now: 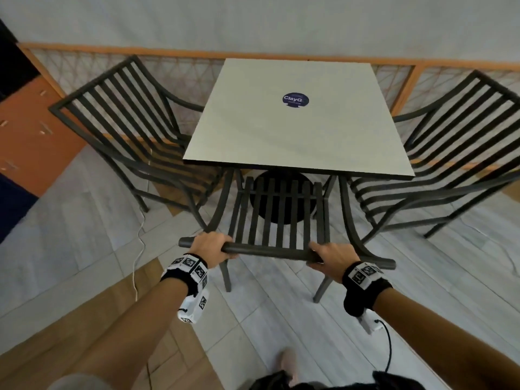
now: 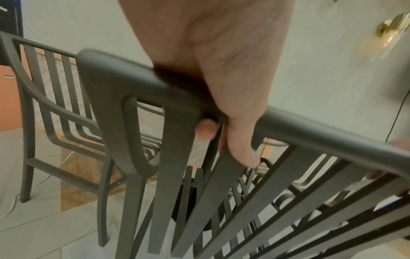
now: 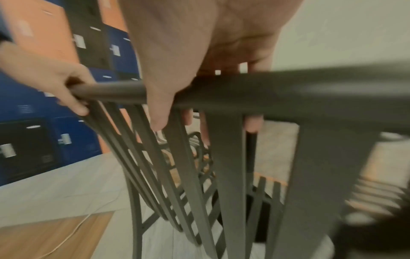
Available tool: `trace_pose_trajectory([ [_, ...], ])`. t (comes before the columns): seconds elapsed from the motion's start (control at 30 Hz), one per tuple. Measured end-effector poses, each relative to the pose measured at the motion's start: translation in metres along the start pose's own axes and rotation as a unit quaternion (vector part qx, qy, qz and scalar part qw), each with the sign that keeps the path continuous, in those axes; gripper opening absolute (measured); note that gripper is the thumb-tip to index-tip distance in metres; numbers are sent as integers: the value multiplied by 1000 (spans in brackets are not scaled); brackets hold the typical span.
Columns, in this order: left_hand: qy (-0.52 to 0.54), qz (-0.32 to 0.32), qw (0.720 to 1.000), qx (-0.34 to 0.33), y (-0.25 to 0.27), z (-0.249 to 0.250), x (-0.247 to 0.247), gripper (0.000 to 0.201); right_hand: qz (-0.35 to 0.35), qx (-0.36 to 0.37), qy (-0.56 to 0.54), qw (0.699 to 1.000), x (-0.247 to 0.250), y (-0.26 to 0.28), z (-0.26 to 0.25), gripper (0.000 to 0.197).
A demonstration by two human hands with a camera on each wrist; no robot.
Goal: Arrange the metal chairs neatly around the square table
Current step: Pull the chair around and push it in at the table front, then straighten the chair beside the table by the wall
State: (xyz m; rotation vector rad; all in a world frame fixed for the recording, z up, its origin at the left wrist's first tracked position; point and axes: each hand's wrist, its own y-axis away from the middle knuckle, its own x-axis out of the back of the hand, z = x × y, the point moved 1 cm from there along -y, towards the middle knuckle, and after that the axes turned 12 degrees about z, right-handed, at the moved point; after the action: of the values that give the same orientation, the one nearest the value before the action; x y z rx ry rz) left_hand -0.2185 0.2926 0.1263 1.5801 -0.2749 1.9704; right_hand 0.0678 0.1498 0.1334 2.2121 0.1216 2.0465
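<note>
A dark metal slatted chair (image 1: 278, 215) stands in front of me, its seat partly under the near edge of the square pale table (image 1: 295, 128). My left hand (image 1: 209, 246) grips the left part of its top rail (image 1: 264, 250), fingers curled round the bar (image 2: 221, 112). My right hand (image 1: 330, 256) grips the same rail further right, fingers wrapped over it (image 3: 199, 98). A second metal chair (image 1: 126, 128) stands at the table's left side, a third chair (image 1: 450, 153) at its right side, both angled toward the table.
A white cable (image 1: 139, 249) trails over the floor at the left. A low wooden-framed mesh fence (image 1: 180, 66) runs behind the table. Orange and blue lockers (image 3: 66, 87) stand at the left. The table's round black base (image 1: 281, 198) sits under the top.
</note>
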Motion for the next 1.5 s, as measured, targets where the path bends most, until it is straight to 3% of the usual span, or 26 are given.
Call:
trace_pose_trajectory([
  [0.13, 84, -30, 996, -19, 12, -18, 17, 20, -18, 93, -62, 994, 41, -31, -29, 47],
  [0.3, 156, -12, 987, -22, 23, -50, 60, 26, -26, 198, -163, 966, 100, -103, -99, 37],
  [0.43, 160, 29, 986, 29, 10, -129, 86, 49, -20, 241, -216, 946, 132, -175, -168, 31],
  [0.6, 96, 1, 995, 41, -42, -253, 110, 39, -19, 226, -323, 919, 135, -283, -252, 19],
  [0.73, 75, -35, 995, 47, -112, -357, 118, 36, -51, 176, -353, 917, 108, -386, -312, 11],
  [0.83, 93, -61, 992, 59, -164, -415, 122, 37, -67, 133, -310, 939, 69, -463, -348, 8],
  [0.9, 79, -42, 995, 34, -200, -449, 123, 38, -64, 104, -284, 951, 37, -514, -365, 8],
  [0.97, 37, -9, 999, 7, -234, -478, 120, 37, -60, 65, -282, 955, 5, -556, -377, 16],
  [1.07, -15, 35, 999, -2, -278, -515, 107, 24, -78, 17, -234, 969, -49, -604, -390, 48],
  [1.17, -71, 18, 997, 5, -311, -548, 83, 35, -114, -21, -175, 978, -100, -633, -403, 70],
  [1.3, -82, 25, 996, 20, -334, -578, 60, 62, -123, -35, -142, 982, -135, -649, -406, 63],
  [1.5, -149, 38, 988, 21, -349, -584, 51, 60, -115, -62, -110, 985, -139, -644, -386, 76],
])
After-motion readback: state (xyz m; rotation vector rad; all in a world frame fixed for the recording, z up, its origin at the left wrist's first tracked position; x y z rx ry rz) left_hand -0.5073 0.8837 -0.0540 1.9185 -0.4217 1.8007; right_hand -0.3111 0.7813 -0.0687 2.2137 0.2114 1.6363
